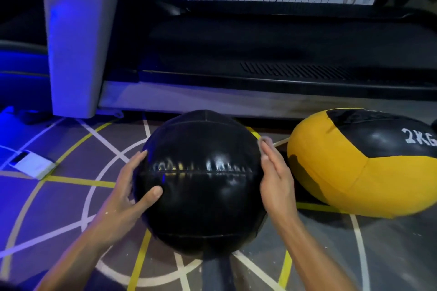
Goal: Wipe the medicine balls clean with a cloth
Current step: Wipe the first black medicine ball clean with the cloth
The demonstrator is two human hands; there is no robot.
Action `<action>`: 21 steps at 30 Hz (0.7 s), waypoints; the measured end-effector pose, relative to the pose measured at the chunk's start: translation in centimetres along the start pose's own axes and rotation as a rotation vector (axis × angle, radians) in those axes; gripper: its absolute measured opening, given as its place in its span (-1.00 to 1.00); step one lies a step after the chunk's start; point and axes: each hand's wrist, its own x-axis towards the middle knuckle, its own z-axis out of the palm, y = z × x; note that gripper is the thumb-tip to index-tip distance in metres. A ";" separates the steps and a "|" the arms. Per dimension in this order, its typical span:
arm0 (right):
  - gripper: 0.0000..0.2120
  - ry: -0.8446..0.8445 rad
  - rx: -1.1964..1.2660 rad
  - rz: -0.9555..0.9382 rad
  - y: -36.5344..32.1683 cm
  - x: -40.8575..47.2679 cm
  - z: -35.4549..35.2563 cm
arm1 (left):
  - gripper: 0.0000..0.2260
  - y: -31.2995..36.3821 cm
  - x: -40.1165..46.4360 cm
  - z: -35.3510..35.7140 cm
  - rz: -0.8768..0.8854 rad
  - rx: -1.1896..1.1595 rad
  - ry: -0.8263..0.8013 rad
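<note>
Glossy black leather medicine ball [201,184] on a grey gym floor with white and yellow lines [71,184], cupped between both hands. Left hand [132,186] spread flat against its side; right hand [276,177] straight-fingered, pressing a pale cloth [266,141]. Just right, a yellow-and-black ball marked 2KG [364,168].

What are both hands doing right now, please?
Left hand: open, fingers spread on the black ball.
Right hand: straight fingers press a pale cloth against that ball.
</note>
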 end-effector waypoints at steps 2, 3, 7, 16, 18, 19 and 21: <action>-0.62 -0.062 -0.230 -0.249 -2.4 -0.6 1.8 | -0.01 0.1 0.0 0.1 -0.001 -0.020 -0.006; -0.61 -0.095 -0.332 -0.411 -3.4 -1.3 2.7 | -0.01 0.1 -0.1 0.0 -0.004 -0.030 -0.004; -0.54 -0.355 -0.494 -0.819 -3.5 -3.6 2.7 | -0.15 -0.3 -1.4 -0.8 0.015 -0.015 0.021; -0.66 -0.148 -0.012 -0.104 -2.0 2.3 1.1 | -0.21 -1.4 -3.5 -0.5 0.058 0.034 0.033; -0.66 -0.273 -0.181 -0.435 -5.1 1.1 4.7 | -0.19 -1.2 -3.6 0.2 0.058 0.033 0.028; -0.66 -0.401 -0.312 -0.582 -6.1 -0.4 6.7 | -0.19 -1.1 -3.6 0.6 0.076 0.053 0.026; -0.70 -0.563 -0.586 -0.823 -7.0 -3.5 9.5 | -0.22 -1.1 -3.6 1.2 0.107 0.089 0.023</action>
